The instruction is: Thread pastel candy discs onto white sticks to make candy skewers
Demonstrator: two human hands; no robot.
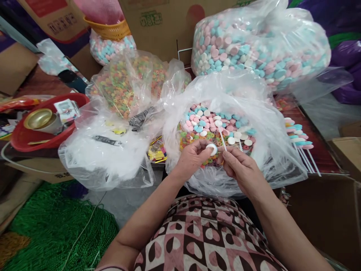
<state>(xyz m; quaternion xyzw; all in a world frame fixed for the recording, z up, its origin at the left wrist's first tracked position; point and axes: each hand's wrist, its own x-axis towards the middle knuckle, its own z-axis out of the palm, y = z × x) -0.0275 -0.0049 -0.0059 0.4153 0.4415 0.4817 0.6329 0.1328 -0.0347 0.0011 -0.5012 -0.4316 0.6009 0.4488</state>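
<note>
My left hand (192, 157) pinches a white round candy disc (212, 149) over an open clear plastic bag (262, 150). My right hand (241, 168) is closed on a thin white stick (222, 137) that carries one white candy at its top end. The stick slants up and left from my fingers, right beside the disc. Inside the bag lie pink, blue and white discs (210, 122) and small coloured rings (194, 137). Both hands hover over the near part of the bag, close together.
Finished candy sticks (299, 139) lie stacked right of the bag. A bag of coloured rings (126, 82) and large bags of pastel discs (254, 45) stand behind. A red basin (25, 141) holds a gold bowl at left. Green netting (56, 226) lies on the floor.
</note>
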